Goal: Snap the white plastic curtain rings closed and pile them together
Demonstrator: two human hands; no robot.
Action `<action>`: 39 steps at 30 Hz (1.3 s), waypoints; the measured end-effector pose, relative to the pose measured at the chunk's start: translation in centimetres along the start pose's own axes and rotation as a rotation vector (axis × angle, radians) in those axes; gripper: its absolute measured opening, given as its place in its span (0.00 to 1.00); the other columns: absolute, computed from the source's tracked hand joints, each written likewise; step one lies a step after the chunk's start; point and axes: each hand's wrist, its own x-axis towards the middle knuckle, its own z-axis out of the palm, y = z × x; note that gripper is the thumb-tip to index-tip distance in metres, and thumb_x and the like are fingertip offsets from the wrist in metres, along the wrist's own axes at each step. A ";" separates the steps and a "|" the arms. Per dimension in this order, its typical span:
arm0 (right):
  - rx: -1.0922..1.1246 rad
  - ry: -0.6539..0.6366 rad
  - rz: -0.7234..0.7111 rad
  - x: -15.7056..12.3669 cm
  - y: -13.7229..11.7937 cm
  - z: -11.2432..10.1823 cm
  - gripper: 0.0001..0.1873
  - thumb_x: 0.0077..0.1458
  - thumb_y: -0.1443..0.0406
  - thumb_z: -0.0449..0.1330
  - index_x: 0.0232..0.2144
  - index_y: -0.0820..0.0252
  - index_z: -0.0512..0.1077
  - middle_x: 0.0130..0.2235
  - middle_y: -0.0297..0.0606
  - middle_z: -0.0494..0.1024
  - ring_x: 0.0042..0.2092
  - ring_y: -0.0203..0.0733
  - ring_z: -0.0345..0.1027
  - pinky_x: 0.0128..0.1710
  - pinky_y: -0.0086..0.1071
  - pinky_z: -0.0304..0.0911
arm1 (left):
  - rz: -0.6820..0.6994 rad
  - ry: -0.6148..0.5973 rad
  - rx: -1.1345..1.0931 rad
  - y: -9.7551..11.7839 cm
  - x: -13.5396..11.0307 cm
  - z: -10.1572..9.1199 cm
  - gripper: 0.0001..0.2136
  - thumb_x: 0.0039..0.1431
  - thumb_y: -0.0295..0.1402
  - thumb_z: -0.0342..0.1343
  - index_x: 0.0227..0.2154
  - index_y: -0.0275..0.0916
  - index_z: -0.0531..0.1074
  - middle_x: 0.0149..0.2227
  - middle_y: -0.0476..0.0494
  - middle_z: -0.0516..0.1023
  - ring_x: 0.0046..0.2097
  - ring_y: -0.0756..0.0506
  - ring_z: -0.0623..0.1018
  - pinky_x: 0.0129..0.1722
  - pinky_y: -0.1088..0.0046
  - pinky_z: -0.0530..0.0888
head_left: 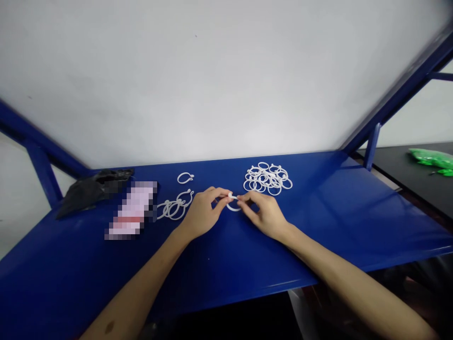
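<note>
Between my two hands is a white plastic curtain ring (pixel 233 208) with a small ball at its end, held just over the blue table. My left hand (pixel 204 212) pinches its ball end between thumb and fingertips. On the opposite side, my right hand (pixel 264 213) grips the same ring with thumb and fingers. Fingers hide parts of it, so I cannot tell whether its ends are joined. Several similar rings (pixel 177 211) overlap beside my left hand, and a single ring (pixel 185 178) with parted ends lies behind them. Beyond my right hand is a heaped pile of rings (pixel 268 179).
The blue table (pixel 332 212) meets a pale wall (pixel 219 85) at the back. A blurred pink-white item (pixel 132 210) and a black plastic bag (pixel 94 191) lie at the left. Blue frame bars (pixel 371 146) rise at both sides. Green packaging (pixel 432 160) rests on a dark surface far right.
</note>
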 end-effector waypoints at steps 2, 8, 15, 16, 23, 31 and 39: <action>-0.086 0.127 0.033 0.8 -0.3 -0.7 0.08 0.63 0.60 0.57 0.33 0.54 0.74 0.35 0.38 0.80 0.33 0.42 0.74 0.34 0.35 0.69 | 0.027 -0.042 0.094 -1.3 0.6 -0.9 0.10 0.65 0.38 0.54 0.45 0.46 0.78 0.44 0.47 0.83 0.46 0.44 0.79 0.48 0.64 0.73; -0.379 0.337 0.210 4.5 2.9 -6.2 0.12 0.61 0.60 0.56 0.32 0.57 0.77 0.37 0.43 0.80 0.33 0.43 0.72 0.37 0.38 0.68 | -0.151 0.197 0.551 -5.8 1.7 -3.9 0.16 0.65 0.38 0.49 0.50 0.41 0.76 0.53 0.39 0.78 0.54 0.35 0.71 0.53 0.54 0.67; -0.548 0.123 0.406 9.0 11.8 -9.8 0.11 0.56 0.64 0.60 0.39 0.62 0.79 0.35 0.42 0.82 0.37 0.43 0.74 0.38 0.34 0.65 | -0.224 0.057 0.768 -7.3 1.5 -4.2 0.19 0.65 0.30 0.41 0.51 0.37 0.74 0.52 0.35 0.79 0.50 0.32 0.73 0.46 0.53 0.67; -0.572 0.070 0.407 9.4 12.5 -9.7 0.10 0.56 0.65 0.59 0.37 0.62 0.79 0.36 0.42 0.83 0.37 0.44 0.74 0.38 0.35 0.65 | -0.221 0.054 0.775 -7.4 1.5 -4.2 0.19 0.65 0.30 0.41 0.50 0.37 0.75 0.50 0.35 0.80 0.50 0.32 0.73 0.46 0.54 0.67; -0.646 -0.075 0.368 10.6 14.4 -8.5 0.06 0.53 0.65 0.63 0.31 0.57 0.81 0.35 0.39 0.83 0.40 0.48 0.72 0.51 0.44 0.61 | -0.254 0.106 0.784 -7.5 1.3 -4.7 0.13 0.63 0.36 0.48 0.41 0.41 0.78 0.42 0.36 0.81 0.44 0.33 0.74 0.40 0.57 0.68; -0.680 0.041 0.274 9.8 13.1 -8.7 0.12 0.58 0.62 0.58 0.34 0.58 0.81 0.39 0.46 0.81 0.45 0.53 0.68 0.52 0.49 0.59 | -0.324 0.108 0.731 -6.0 1.7 -4.8 0.11 0.65 0.35 0.48 0.35 0.40 0.76 0.41 0.34 0.80 0.47 0.30 0.72 0.44 0.50 0.67; -0.277 -0.038 0.043 4.5 4.8 -4.7 0.12 0.63 0.58 0.58 0.47 0.52 0.75 0.48 0.41 0.79 0.49 0.49 0.71 0.50 0.44 0.66 | -0.220 0.070 -0.181 -0.3 1.4 -2.4 0.07 0.63 0.36 0.52 0.38 0.42 0.72 0.32 0.48 0.79 0.35 0.46 0.79 0.39 0.66 0.75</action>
